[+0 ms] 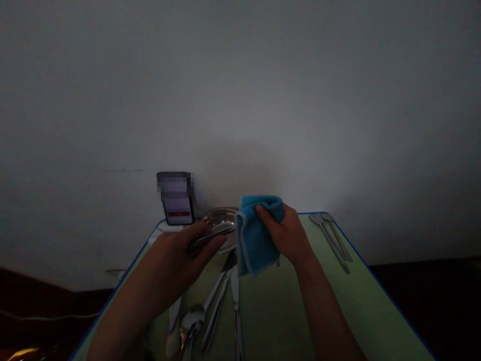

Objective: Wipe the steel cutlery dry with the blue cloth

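Note:
My left hand [199, 245] is closed on the handle of a piece of metal cutlery [212, 236], held over the table and pointing right. Its far end reaches the edge of a folded blue cloth [259, 240], so I cannot tell whether it is a spoon, fork or knife. Gripping that cloth, thumb on top, is my right hand [285, 230]. Behind my hands stands a round metal bowl [220, 215], partly covered by them. Below them lie several pieces of cutlery, among them a spoon [193, 318] and a knife [235, 291].
At the right edge of the green, blue-rimmed table [274, 321], spoons [330, 240] lie side by side. A phone [178, 200] leans upright at the back left. The grey wall [240, 100] rises directly behind the table. The light is dim.

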The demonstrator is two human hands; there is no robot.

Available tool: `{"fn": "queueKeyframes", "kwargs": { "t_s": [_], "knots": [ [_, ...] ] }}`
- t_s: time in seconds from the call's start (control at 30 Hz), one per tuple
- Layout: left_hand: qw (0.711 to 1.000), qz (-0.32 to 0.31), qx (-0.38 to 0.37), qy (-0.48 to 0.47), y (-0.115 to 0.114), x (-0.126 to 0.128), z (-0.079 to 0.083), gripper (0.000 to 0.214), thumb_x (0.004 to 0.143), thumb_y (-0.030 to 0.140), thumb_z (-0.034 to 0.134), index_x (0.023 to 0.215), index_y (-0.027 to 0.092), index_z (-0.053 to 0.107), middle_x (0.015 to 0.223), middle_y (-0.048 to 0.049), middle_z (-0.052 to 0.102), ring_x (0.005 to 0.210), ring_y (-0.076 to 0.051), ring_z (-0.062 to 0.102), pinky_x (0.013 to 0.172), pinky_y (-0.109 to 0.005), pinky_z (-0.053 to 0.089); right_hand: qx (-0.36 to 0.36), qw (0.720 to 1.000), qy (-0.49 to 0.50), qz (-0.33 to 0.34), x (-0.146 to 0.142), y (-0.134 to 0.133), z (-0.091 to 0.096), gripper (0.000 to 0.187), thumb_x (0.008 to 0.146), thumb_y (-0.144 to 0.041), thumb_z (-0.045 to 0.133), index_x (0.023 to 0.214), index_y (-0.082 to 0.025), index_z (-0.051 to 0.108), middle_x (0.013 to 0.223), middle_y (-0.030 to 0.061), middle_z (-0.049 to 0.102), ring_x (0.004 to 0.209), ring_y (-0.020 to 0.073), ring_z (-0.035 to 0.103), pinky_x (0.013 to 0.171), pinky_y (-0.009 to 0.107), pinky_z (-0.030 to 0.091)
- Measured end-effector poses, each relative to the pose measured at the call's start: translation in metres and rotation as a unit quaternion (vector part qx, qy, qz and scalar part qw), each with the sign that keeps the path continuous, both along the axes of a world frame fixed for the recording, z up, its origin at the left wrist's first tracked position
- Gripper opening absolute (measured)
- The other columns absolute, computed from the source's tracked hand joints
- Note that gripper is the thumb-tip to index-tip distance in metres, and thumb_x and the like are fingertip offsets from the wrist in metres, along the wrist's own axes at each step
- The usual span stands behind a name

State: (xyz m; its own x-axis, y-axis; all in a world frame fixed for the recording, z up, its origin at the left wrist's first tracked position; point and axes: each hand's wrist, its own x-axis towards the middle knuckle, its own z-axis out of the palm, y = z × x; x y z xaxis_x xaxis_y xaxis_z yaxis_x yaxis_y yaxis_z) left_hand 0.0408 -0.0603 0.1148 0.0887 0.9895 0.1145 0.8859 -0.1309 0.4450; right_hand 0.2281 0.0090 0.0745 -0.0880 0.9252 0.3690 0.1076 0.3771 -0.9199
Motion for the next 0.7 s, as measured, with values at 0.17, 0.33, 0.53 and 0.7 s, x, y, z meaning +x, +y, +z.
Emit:
{"fn": "queueKeyframes", "kwargs": {
  "t_s": [0.17, 0.33, 0.53, 0.7],
  "knots": [
    [0.999, -0.05, 0.013, -0.009, 0.008, 0.009, -0.01, 0.033, 0.088, 0.043, 0.041, 0.103, 0.022, 0.062, 0.083, -0.0014, 0.071, 0.071, -0.018, 0.066, 0.058, -0.024, 0.042, 0.001, 0.999, -0.024, -0.033, 0.006, 0.006, -0.002, 0.026, 0.078, -0.042, 0.058, 0.074, -0.018, 0.064, 0.069, -0.001, 0.065, 0.065, 0.0145, 0.056, 0.062, 0.024, 0.04],
    [0.998, -0.05, 0.007, -0.021, 0.01, 0.006, -0.016, 0.035, 0.089, 0.044, 0.041, 0.109, 0.023, 0.06, 0.086, -0.0011, 0.071, 0.066, -0.016, 0.065, 0.057, -0.023, 0.04, -0.006, 0.998, -0.052, -0.034, 0.004, 0.005, -0.003, 0.028, 0.079, -0.044, 0.056, 0.075, -0.017, 0.062, 0.071, -0.0002, 0.065, 0.067, 0.015, 0.058, 0.061, 0.024, 0.041],
    [0.999, -0.04, 0.004, -0.008, 0.009, 0.001, -0.018, 0.033, 0.088, 0.045, 0.041, 0.092, 0.022, 0.064, 0.063, 0.0021, 0.064, 0.051, -0.012, 0.057, 0.049, -0.021, 0.034, -0.006, 0.998, -0.065, -0.025, 0.001, 0.002, -0.003, 0.029, 0.079, -0.045, 0.056, 0.078, -0.017, 0.062, 0.074, 0.0005, 0.066, 0.069, 0.0154, 0.059, 0.062, 0.024, 0.042],
    [0.999, -0.047, 0.006, -0.009, 0.009, 0.002, -0.019, 0.034, 0.089, 0.045, 0.04, 0.101, 0.023, 0.063, 0.072, 0.0003, 0.068, 0.057, -0.014, 0.061, 0.053, -0.022, 0.036, -0.006, 0.997, -0.07, -0.029, 0.003, 0.002, -0.004, 0.029, 0.079, -0.046, 0.055, 0.078, -0.017, 0.062, 0.074, 0.0013, 0.066, 0.07, 0.0158, 0.059, 0.063, 0.025, 0.042]
  ]
}}
